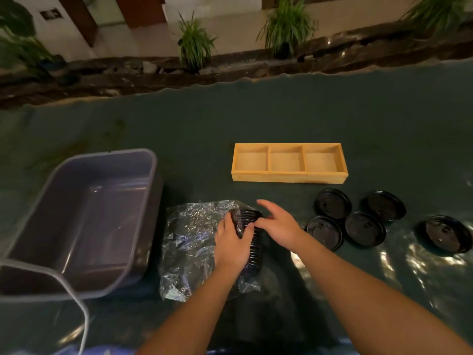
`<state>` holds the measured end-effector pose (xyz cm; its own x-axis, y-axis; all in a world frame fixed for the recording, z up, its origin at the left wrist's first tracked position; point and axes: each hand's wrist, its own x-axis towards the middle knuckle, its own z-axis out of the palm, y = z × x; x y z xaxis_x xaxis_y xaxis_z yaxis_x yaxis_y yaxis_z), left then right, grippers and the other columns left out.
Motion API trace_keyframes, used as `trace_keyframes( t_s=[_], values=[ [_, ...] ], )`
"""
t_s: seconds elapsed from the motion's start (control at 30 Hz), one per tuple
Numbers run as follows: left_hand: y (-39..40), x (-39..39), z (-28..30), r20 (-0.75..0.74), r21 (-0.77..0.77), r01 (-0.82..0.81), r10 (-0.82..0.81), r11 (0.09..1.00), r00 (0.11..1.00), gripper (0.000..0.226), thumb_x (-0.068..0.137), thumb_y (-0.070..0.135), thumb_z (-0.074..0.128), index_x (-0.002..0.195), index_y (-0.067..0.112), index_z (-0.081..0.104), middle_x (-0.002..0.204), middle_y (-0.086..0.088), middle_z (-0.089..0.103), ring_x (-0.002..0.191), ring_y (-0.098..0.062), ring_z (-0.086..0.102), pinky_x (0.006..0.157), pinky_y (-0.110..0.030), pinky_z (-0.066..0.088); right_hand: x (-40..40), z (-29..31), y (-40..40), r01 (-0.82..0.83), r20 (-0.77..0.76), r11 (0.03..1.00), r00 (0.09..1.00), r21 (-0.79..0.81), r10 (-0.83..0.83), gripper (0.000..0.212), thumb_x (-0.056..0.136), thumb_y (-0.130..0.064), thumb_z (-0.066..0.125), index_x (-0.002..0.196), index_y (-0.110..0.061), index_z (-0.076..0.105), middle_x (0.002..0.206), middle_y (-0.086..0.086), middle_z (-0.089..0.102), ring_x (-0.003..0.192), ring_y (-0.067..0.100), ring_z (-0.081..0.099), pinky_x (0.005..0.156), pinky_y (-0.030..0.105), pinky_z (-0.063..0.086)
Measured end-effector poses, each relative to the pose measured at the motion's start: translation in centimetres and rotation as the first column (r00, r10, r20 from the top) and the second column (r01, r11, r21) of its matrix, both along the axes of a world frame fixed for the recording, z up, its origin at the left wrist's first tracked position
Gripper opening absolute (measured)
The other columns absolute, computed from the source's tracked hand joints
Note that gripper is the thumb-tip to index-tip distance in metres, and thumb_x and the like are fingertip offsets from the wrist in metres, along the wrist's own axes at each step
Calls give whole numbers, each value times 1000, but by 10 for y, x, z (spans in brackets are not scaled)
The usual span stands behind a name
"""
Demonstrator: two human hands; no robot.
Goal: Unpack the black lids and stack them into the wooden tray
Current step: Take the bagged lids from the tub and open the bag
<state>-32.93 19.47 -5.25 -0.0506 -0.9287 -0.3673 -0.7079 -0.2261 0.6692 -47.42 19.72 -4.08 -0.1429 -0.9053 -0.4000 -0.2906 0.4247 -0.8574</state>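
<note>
Left hand (231,245) wrapped around the sleeve of nested black lids (252,238), fingers curled over the clear plastic wrap (190,245), probably to pin the stack on its side while the wrap is worked off the far end. Right hand (277,224) at that far end, fingers loosely spread and mostly open, thumb and a fingertip seeming to touch the top of the stack; a firm pinch on plastic or a lid cannot be told. Wrap crumpled and bunched to the left of the stack, just beside the empty grey tub (84,221). 5 loose lids (364,229) flat on the green table cover (179,129) to the right, 4 clustered and touching or nearly so, 1 set apart farther right, likely parked there before stacking. Wooden tray (289,176) beyond the hands, 3 compartments, all bare, so nothing stacked yet.
</note>
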Motion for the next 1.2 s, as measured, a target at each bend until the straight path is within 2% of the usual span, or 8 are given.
trace_keyframes(
  t_s=[0.07, 0.17, 0.3, 0.53, 0.83, 0.93, 1.03, 1.2],
  values=[
    [0, 2, 1, -11, -10, 19, -19, 1000, 1000, 75, 92, 61, 43, 155, 26, 22, 155, -5, 34, 141, -26, 34, 112, -52, 36, -1, 3, -1, -23, 81, 1000, 996, 9, 22, 58, 83, -15, 66, 138, -24, 51, 130, -5, 58, 114, 14, 57, 100, 29, 44],
    [-4, 9, 0, -43, -6, 34, -34, 999, 998, 71, 98, 53, 43, 158, 23, 18, 156, -6, 32, 141, -26, 33, 114, -47, 33, -2, 5, -3, -108, 121, 994, 987, 34, 103, 35, 82, -10, 67, 115, -20, 68, 108, 1, 71, 99, 19, 65, 89, 30, 49],
    [-9, 18, -3, -137, 43, 25, -19, 999, 990, 66, 99, 52, 43, 156, 26, 23, 148, -3, 38, 135, -25, 42, 109, -49, 39, -2, 7, -2, -147, 143, 986, 981, 84, 134, 18, 86, -23, 70, 103, -21, 72, 98, -3, 73, 91, 11, 66, 76, 23, 47],
    [-11, 19, -3, -150, 84, 42, -29, 996, 988, 74, 99, 52, 44, 159, 25, 10, 157, -3, 25, 142, -26, 32, 112, -48, 34, -2, 7, -3, -150, 129, 978, 983, 146, 131, 14, 92, -27, 63, 105, -22, 67, 102, -6, 69, 93, 9, 63, 73, 24, 43],
    [-10, 22, -7, -129, 102, 64, -51, 993, 990, 73, 98, 55, 41, 158, 29, 9, 157, -2, 24, 140, -26, 34, 109, -48, 37, 3, 11, -5, -85, 138, 984, 988, 159, 63, 14, 97, -32, 55, 106, -27, 64, 101, -4, 68, 92, 14, 62, 75, 29, 47],
    [-10, 22, -8, -139, 89, 75, -62, 993, 988, 70, 97, 57, 40, 156, 32, 15, 153, -1, 30, 137, -25, 37, 108, -52, 40, 4, 12, -5, -77, 150, 978, 987, 193, 48, 19, 93, -29, 58, 112, -32, 62, 101, -6, 66, 90, 14, 58, 74, 30, 44],
    [-12, 22, -10, -129, 95, 73, -61, 993, 990, 70, 94, 62, 39, 155, 33, 19, 151, 0, 33, 134, -25, 41, 105, -54, 43, 6, 14, -6, -99, 178, 975, 982, 197, 63, 31, 86, -23, 65, 115, -35, 61, 109, -7, 65, 99, 14, 59, 75, 31, 44],
    [-13, 23, -9, -139, 98, 86, -72, 991, 988, 73, 93, 62, 39, 156, 32, 17, 150, -2, 33, 133, -25, 41, 106, -53, 43, 4, 15, -6, -129, 167, 972, 981, 196, 97, 27, 87, -25, 68, 113, -30, 60, 112, -8, 66, 102, 13, 60, 76, 30, 46]
  ],
)
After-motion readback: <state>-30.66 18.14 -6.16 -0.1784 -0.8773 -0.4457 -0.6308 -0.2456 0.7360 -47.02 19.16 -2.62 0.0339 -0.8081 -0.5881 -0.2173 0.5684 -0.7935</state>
